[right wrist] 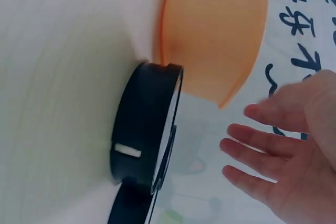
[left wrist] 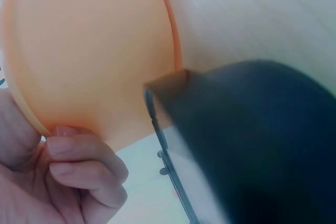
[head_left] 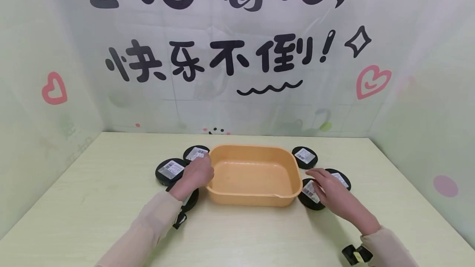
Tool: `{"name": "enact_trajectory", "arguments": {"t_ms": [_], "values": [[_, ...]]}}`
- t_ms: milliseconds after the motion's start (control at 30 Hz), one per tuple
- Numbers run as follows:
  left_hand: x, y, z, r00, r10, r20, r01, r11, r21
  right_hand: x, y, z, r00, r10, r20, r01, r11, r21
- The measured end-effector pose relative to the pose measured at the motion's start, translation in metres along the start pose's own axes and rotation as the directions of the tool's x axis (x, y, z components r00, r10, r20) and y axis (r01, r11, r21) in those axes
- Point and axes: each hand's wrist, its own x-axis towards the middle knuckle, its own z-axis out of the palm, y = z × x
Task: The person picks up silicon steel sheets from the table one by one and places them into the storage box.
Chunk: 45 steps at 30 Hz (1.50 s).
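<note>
An orange plastic basin (head_left: 256, 174) stands in the middle of the table. At its left end my left hand (head_left: 198, 171) grips the rim; the left wrist view shows curled fingers (left wrist: 79, 148) and thumb pinching the basin's edge (left wrist: 37, 127). My right hand (head_left: 335, 195) hovers by the basin's right end, fingers spread and holding nothing. Beneath it lies a flat, round black case (head_left: 311, 199) with a white label. The right wrist view shows this black case (right wrist: 144, 124) close beside the basin, its side carrying a small white mark.
More labelled round black cases lie left of the basin, including one at the back (head_left: 193, 152) and one farther left (head_left: 170, 170). On the right are a back case (head_left: 305, 156) and another (head_left: 343, 178) partly behind my hand. A printed backdrop (head_left: 222, 106) borders the table.
</note>
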Motion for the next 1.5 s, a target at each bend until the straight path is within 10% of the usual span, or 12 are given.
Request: {"name": "enact_trajectory", "arguments": {"t_ms": [467, 1500], "values": [[0.0, 0.003, 0.002, 1.0, -0.009, -0.003, 0.009, 1.0, -0.017, -0.006, 0.014, 0.017, 0.951, 0.141, 0.276, -0.141, 0.99, -0.018], [0.007, 0.0, 0.007, 0.997, -0.035, -0.063, 0.033, 0.999, -0.033, -0.003, 0.014, 0.015, 0.918, 0.167, 0.359, -0.147, 0.986, -0.083]]}}
